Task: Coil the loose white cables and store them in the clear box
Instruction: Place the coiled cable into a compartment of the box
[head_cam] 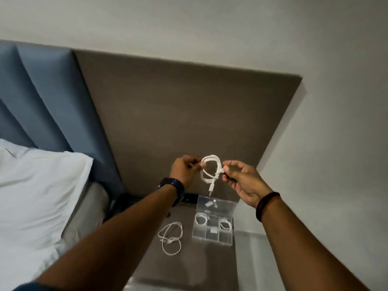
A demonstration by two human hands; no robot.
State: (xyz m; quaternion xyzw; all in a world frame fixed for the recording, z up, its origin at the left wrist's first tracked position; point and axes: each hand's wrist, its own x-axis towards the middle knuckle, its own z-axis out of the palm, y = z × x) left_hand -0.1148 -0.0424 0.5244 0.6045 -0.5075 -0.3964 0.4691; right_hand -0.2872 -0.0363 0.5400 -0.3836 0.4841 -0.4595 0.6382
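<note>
Standing at a brown bedside top — grey walls, blue headboard. Pinching a coiled white cable between left hand and right hand — plug end dangling toward the clear box.

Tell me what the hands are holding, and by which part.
A coiled white cable: the left hand pinches the loop's left side, the right hand pinches its right side near a connector. The other plug dangles free.
</note>
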